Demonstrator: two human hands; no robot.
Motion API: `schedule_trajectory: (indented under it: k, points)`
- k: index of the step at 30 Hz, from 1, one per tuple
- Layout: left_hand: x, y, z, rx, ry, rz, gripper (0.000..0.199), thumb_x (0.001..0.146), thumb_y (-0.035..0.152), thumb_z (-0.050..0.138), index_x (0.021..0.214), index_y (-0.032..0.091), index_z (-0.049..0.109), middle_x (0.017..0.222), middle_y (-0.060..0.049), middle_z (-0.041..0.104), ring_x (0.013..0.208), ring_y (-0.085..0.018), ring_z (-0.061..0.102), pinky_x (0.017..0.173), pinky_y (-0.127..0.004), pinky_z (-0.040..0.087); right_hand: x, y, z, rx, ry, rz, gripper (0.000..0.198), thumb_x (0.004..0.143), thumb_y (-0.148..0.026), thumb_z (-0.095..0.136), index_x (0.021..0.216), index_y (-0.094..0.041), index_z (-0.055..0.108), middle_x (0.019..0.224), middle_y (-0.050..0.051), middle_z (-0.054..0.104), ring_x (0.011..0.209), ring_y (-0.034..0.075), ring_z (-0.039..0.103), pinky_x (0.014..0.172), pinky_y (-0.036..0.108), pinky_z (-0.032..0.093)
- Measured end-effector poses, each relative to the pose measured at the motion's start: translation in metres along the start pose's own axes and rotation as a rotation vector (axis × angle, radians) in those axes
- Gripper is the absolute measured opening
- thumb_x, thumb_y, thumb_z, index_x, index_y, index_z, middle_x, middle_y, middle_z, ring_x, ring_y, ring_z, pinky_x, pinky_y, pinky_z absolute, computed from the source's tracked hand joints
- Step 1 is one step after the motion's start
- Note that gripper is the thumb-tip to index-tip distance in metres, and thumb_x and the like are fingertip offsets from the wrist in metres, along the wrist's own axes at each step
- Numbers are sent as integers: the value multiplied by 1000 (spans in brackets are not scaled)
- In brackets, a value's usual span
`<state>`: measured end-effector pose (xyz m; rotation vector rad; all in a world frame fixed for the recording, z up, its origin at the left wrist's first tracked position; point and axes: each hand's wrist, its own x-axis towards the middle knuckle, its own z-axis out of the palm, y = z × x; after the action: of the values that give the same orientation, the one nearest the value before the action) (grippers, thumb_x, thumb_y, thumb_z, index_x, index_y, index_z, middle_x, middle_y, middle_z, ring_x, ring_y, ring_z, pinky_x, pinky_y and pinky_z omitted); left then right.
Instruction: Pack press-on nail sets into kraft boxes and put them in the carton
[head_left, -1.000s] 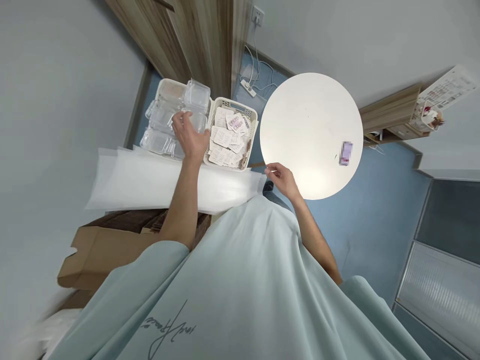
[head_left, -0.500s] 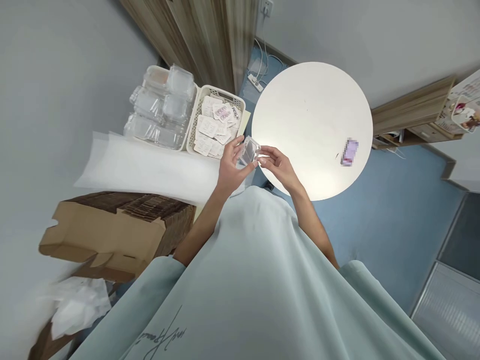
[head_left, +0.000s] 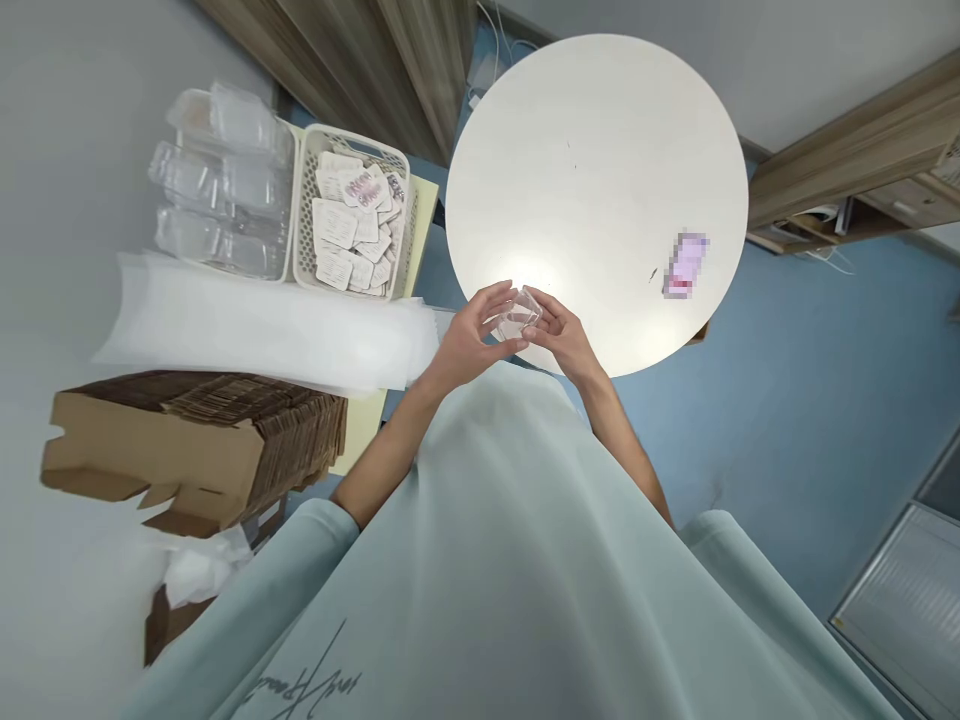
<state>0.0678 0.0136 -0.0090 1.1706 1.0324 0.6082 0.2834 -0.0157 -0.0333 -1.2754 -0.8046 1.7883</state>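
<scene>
A small clear plastic box (head_left: 519, 314) is held between both hands over the near edge of the round white table (head_left: 592, 130). My left hand (head_left: 472, 335) grips its left side, fingers curved behind it and thumb along the near side. On the right side, my right hand (head_left: 562, 335) closes round the box with its thumb at the near corner. Whether anything lies inside the box I cannot tell.
Left of the table stand a white basket (head_left: 301, 230) of printed cards (head_left: 335, 222) and stacked clear plastic containers (head_left: 255, 185). Nearer lie white sheets (head_left: 262, 325) and folded cardboard boxes (head_left: 157, 445). A blurred-out purple item (head_left: 686, 265) rests on the table's right side.
The view has turned toward the table, so the baskets sit further left. Both hands, still holding the clear box, are now over the table edge, and the box is tilted differently.
</scene>
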Motion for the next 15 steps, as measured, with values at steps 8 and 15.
schedule_trajectory:
  k: [8, 15]
  points:
    - [6, 2, 21, 22, -46, -59, 103, 82, 75, 98, 168, 31, 63, 179, -15, 58, 173, -44, 46, 144, -64, 39, -9, 10, -22, 74, 40, 47, 101, 68, -73, 107, 154, -33, 74, 151, 7, 81, 153, 41, 70, 131, 61, 59]
    - [3, 4, 19, -64, -49, -67, 91, 78, 70, 104, 154, 29, 77, 171, -16, 67, 171, -46, 50, 142, -65, 43, -11, 15, -25, 77, 24, 27, 98, 68, -68, 109, 153, -34, 76, 152, 6, 81, 155, 42, 69, 132, 63, 59]
